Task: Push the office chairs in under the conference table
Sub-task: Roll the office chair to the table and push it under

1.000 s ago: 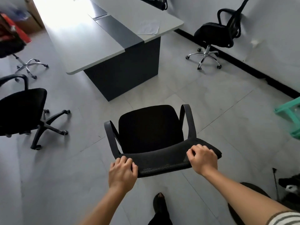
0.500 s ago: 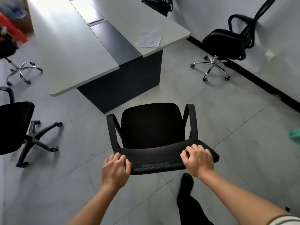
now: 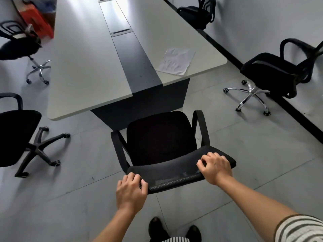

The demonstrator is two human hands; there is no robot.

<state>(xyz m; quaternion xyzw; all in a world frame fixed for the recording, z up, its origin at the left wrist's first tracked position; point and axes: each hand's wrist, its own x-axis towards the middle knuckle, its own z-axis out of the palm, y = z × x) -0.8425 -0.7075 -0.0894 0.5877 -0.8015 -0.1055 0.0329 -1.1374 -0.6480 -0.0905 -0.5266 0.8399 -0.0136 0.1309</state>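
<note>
chair (image 3: 160, 137) now nearer table (image 3: 83, 67), both hands (image 3: 131, 191) (image 3: 215, 169) curled tight over backrest top

Both arms reach out straight in front. The left hand (image 3: 131, 193) is curled tight over the top edge of the chair back (image 3: 174, 172), fingers bent down in front. The right hand (image 3: 215, 169) grips the same edge farther along, knuckles up. A striped sleeve (image 3: 300, 227) covers the right upper arm.
</note>
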